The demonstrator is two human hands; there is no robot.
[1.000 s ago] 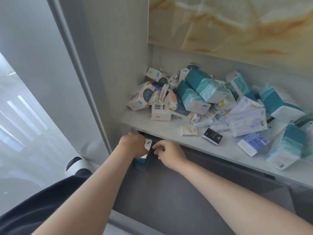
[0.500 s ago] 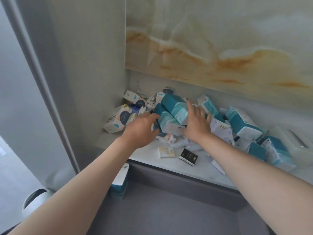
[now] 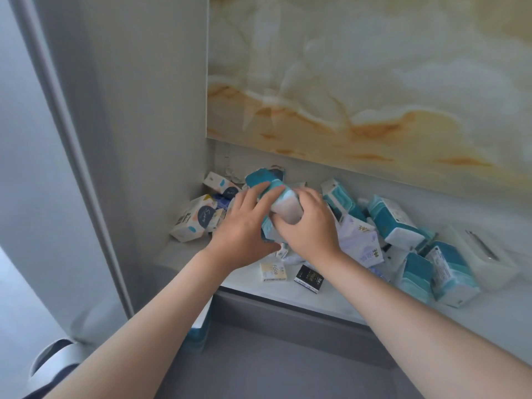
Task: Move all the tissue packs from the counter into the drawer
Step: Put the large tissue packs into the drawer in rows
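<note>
A heap of tissue packs lies on the white counter [image 3: 325, 298] in the corner. My left hand [image 3: 244, 228] and my right hand [image 3: 308, 226] grip two stacked teal tissue packs [image 3: 286, 207] from either side, raised slightly above the heap. White patterned packs [image 3: 195, 218] lie to the left, more teal packs [image 3: 394, 220] and a white and purple pack [image 3: 359, 243] to the right. A small cream pack [image 3: 273, 272] and a small black pack [image 3: 309, 279] sit near the front edge. Below the counter, the grey drawer [image 3: 276, 367] holds one teal pack [image 3: 198, 332].
A grey wall [image 3: 144, 139] closes the counter on the left, a marble panel [image 3: 374, 82] hangs above the back. A clear plastic box [image 3: 483, 254] stands at the far right. A white round object [image 3: 51, 358] sits on the floor at the lower left.
Both hands rose from the drawer to the heap, closed round the teal packs and drew them together. A teal pack stayed in the drawer. The view tilted upward.
</note>
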